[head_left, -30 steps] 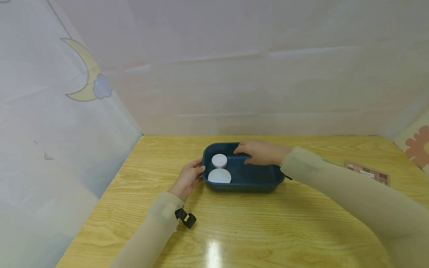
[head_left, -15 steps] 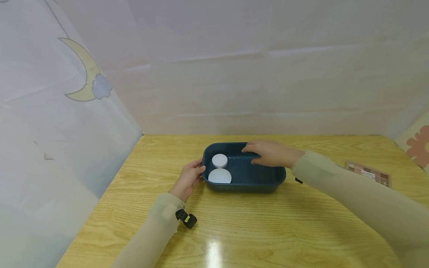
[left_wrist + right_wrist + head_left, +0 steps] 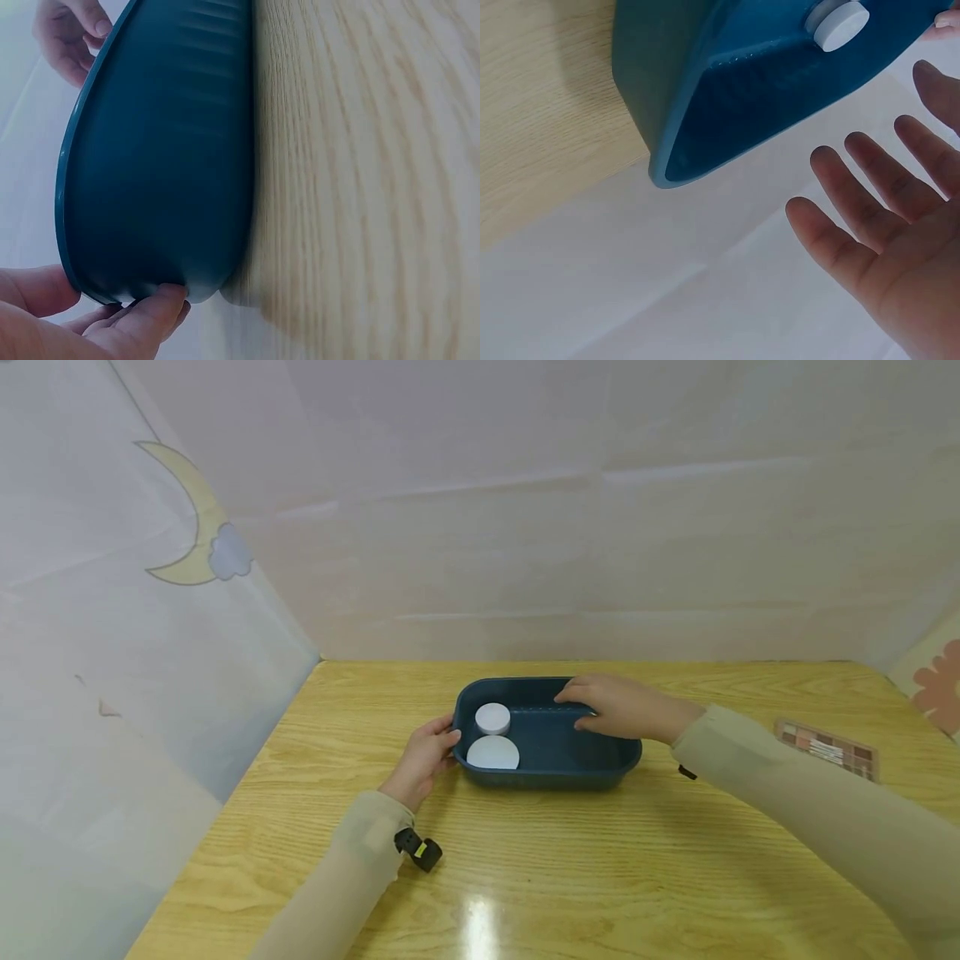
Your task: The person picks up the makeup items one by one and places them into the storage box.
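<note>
A dark blue oblong basin [image 3: 547, 781] with rounded corners sits toward the back of the wooden table. My left hand [image 3: 422, 758] holds its left end, thumb at the rim and fingers against the outer wall, as the left wrist view shows. Inside, at the left end, are a short white round jar-like thing [image 3: 492, 718] and, nearer to me, a wider white round thing [image 3: 493, 752]. Over the basin's right half hovers my right hand [image 3: 626, 706], its fingers [image 3: 832, 247] spread and holding nothing in the right wrist view.
A flat makeup palette [image 3: 827, 749] with several coloured squares lies on the table [image 3: 525, 877] at the right. Pale cloth walls [image 3: 585, 552] stand behind the table and on its left, one printed with a moon [image 3: 197, 518].
My right hand has moved to the right over the basin, away from the white round things. The left hand keeps its hold on the rim, and the basin stays in place.
</note>
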Demonstrator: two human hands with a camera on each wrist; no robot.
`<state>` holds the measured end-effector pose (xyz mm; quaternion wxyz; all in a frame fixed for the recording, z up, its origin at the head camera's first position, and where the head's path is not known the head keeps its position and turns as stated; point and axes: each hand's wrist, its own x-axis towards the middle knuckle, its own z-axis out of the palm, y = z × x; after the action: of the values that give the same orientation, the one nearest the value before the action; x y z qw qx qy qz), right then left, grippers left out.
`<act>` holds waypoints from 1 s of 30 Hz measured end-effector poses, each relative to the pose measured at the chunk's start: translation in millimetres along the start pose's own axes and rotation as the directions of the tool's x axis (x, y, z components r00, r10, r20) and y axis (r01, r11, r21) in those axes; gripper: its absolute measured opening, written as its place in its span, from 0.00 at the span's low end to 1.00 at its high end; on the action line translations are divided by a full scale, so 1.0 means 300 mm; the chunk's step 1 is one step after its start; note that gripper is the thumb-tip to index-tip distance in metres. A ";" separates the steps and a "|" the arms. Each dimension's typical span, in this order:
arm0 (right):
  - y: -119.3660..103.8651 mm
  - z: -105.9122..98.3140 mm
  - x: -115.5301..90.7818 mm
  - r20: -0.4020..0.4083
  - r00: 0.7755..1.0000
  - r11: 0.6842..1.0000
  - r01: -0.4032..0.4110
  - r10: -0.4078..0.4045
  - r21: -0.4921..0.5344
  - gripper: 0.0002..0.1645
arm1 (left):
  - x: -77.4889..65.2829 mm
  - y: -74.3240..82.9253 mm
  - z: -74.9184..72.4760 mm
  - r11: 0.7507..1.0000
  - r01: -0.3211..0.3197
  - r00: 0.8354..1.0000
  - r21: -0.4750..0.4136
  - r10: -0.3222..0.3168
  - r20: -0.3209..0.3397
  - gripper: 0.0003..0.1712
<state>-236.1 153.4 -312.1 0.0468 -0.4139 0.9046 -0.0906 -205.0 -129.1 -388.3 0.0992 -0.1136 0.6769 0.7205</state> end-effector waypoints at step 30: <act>0.045 -0.008 -0.127 -0.059 0.992 0.990 -0.110 0.115 0.087 0.27 | 0.002 0.003 0.001 1.000 0.020 1.000 -0.009 -0.021 -0.012 0.26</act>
<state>-221.6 191.1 -312.2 0.0403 -0.3569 0.9229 -0.1389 -205.9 -128.7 -387.8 0.1021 -0.1252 0.6732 0.7216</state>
